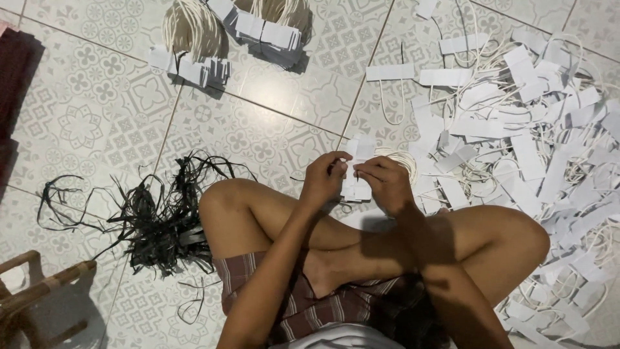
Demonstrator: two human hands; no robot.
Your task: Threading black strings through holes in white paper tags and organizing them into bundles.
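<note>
Both hands, left hand point(325, 178) and right hand point(385, 183), pinch a small stack of white paper strips point(357, 169) above the crossed legs over the tiled floor point(97, 116); loose pinching could spill strips into the right-side pile point(529, 142).

The floor point(97, 116) is pale grey tile printed with white floral medallions. White paper strips point(516, 142) with cream cord loops cover its right edge. A tangle of black strands point(155, 220) lies at left. The shorts point(303, 310) are dark, perhaps maroon, with pale stripes.
</note>
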